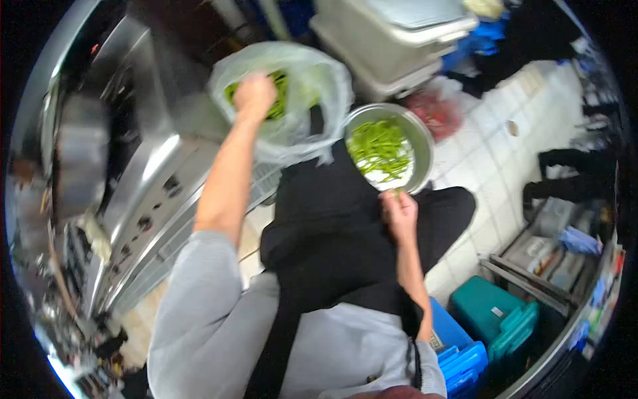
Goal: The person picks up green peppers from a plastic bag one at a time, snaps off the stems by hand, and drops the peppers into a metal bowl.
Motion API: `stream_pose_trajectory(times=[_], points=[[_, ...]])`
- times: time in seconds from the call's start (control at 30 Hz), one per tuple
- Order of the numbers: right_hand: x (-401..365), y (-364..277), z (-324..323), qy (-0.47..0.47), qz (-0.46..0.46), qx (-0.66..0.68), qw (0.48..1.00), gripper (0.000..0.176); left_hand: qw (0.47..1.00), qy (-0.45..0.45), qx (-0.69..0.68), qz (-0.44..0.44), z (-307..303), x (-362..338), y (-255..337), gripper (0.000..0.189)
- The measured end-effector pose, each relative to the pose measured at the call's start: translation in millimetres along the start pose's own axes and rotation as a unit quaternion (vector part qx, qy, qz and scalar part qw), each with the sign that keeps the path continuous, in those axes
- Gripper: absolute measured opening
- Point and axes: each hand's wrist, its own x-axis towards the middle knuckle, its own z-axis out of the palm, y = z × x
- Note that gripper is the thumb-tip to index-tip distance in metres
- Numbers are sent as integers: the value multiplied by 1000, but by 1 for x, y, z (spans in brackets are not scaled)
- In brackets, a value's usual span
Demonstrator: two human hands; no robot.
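Note:
Slender green pods fill part of a clear plastic bag (335, 73) in front of me. My left hand (255, 96) reaches down into it over the pods, its fingers smeared by motion. Beside the bag, a round metal bowl (425, 149) holds a heap of similar green pods (380, 147), cut or whole. My right hand (401, 209) is at the bowl's near rim, fingers pinched together. A small yellowish-green piece shows at its fingertips. Both hands are on either side of my black apron (325, 233).
A pale lidded bin (392, 40) stands behind the bowl, with a bag of red things (435, 110) near it. Steel kitchen equipment (156, 166) runs along the left. Blue (462, 366) and teal (488, 312) plastic boxes sit at lower right on the tiled floor (495, 179).

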Motion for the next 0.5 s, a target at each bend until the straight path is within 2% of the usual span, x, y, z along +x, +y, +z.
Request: stream_pose_trajectory(times=[0.03, 0.07, 0.1, 0.13, 0.2, 0.23, 0.3, 0.33, 0.43, 0.5], points=[[-1, 2, -1, 14, -14, -19, 1000, 13, 999, -13, 17, 33, 14, 14, -3, 27], [-4, -2, -2, 22, -2, -2, 1000, 12, 992, -7, 71, 102, 35, 28, -10, 27], [-5, -5, -3, 27, 11, 18, 999, 11, 987, -75, 114, 82, 58, 48, -15, 34], [-5, -1, -5, 30, 11, 23, 999, 11, 987, -106, 99, 63, 58, 49, -15, 41], [-5, 2, -8, 25, 13, 30, 999, 13, 986, -10, 132, 104, 106, 69, -42, 39], [-3, 2, -7, 19, 14, 32, 999, 14, 987, -4, 123, 104, 116, 78, -49, 39], [-1, 0, -4, 23, 6, 0, 1000, 17, 988, 66, 64, 126, 128, 84, -56, 42], [0, -1, -3, 16, 11, 4, 1000, 19, 990, 23, 78, 116, 104, 76, -46, 41], [4, 5, 1, 3, 1, 5, 1000, 20, 994, 70, 30, 84, 69, 62, -31, 37], [6, 5, -1, -4, -17, 1, 1000, 19, 993, 52, 34, 101, 27, 38, -18, 35]])
